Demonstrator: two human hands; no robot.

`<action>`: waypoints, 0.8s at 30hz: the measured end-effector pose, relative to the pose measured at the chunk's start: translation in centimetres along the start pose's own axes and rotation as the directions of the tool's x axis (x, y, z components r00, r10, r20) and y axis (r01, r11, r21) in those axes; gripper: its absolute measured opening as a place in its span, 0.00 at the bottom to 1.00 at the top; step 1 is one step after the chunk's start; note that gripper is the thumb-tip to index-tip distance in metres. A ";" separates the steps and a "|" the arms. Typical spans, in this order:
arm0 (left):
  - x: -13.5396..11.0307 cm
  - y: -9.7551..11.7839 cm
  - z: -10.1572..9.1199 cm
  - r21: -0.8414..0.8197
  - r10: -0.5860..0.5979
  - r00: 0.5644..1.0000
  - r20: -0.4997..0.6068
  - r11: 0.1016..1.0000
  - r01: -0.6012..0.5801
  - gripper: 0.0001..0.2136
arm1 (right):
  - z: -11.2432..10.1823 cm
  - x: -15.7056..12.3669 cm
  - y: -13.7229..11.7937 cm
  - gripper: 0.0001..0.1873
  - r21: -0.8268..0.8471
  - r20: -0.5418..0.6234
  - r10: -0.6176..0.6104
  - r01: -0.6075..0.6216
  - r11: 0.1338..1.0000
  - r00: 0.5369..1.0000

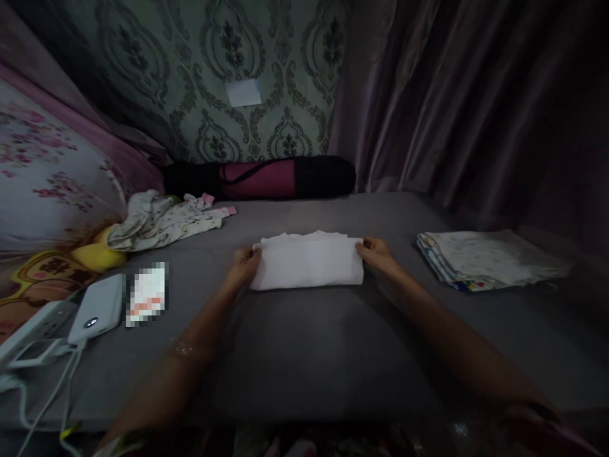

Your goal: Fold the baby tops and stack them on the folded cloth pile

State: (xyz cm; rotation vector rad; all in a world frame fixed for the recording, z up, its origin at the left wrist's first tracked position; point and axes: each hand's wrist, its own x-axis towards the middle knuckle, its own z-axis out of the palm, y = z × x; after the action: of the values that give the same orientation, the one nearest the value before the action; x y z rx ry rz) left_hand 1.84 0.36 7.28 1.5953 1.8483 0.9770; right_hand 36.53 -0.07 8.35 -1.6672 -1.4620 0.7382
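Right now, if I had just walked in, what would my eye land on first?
Probably the bright white folded cloth in the middle of the grey surface, its two ends held by the left hand and the right hand. After that, perhaps the long pink-and-black roll before the patterned wall, and the stack of folded cloths on the right.

White cloth [309, 261], folded into wide flat rectangle; set lengthwise from left to right; smooth along front, uneven along back edge; pinched at both ends, on or just above grey sheet [295, 343].
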 end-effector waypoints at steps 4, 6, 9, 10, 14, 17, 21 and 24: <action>2.2 0.2 2.2 0.241 0.006 0.998 -0.068 0.971 0.011 0.12 | 2.4 2.8 -0.4 0.13 -0.293 -0.105 0.068 -0.096 0.951 0.992; 2.7 0.0 2.9 0.323 0.040 0.995 -0.091 0.946 -0.009 0.13 | 3.3 3.3 -0.7 0.15 -0.377 -0.125 0.100 -0.141 0.915 0.987; 3.0 -0.3 3.6 0.429 0.084 0.992 -0.099 0.903 -0.034 0.14 | 4.2 3.2 -1.0 0.17 -0.454 -0.105 0.101 -0.138 0.880 0.989; 3.1 -0.3 3.7 0.456 0.096 0.991 -0.089 0.889 -0.045 0.15 | 4.4 3.0 -1.1 0.18 -0.476 -0.095 0.085 -0.120 0.871 0.992; 3.2 0.2 3.7 0.551 0.092 0.995 -0.043 0.833 -0.053 0.15 | 4.5 2.2 -1.8 0.19 -0.563 -0.048 0.006 -0.032 0.826 0.999; 3.3 0.5 3.8 0.620 0.072 0.997 -0.013 0.783 -0.048 0.16 | 4.7 2.1 -2.0 0.18 -0.625 -0.035 0.016 -0.034 0.780 0.999; 3.6 0.3 4.1 0.630 0.036 0.999 -0.002 0.776 -0.026 0.17 | 5.1 2.7 -1.4 0.16 -0.668 -0.043 0.023 -0.046 0.743 0.999; 4.0 0.0 4.3 0.613 -0.003 1.000 -0.011 0.790 0.009 0.18 | 5.6 3.1 -0.8 0.15 -0.664 -0.085 0.049 -0.093 0.742 0.995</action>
State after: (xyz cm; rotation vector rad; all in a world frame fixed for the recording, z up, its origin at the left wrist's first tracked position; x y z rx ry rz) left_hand 4.39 5.09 4.98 1.9327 2.3267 0.3708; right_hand 32.01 4.02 6.34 -2.2659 -1.7462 0.1742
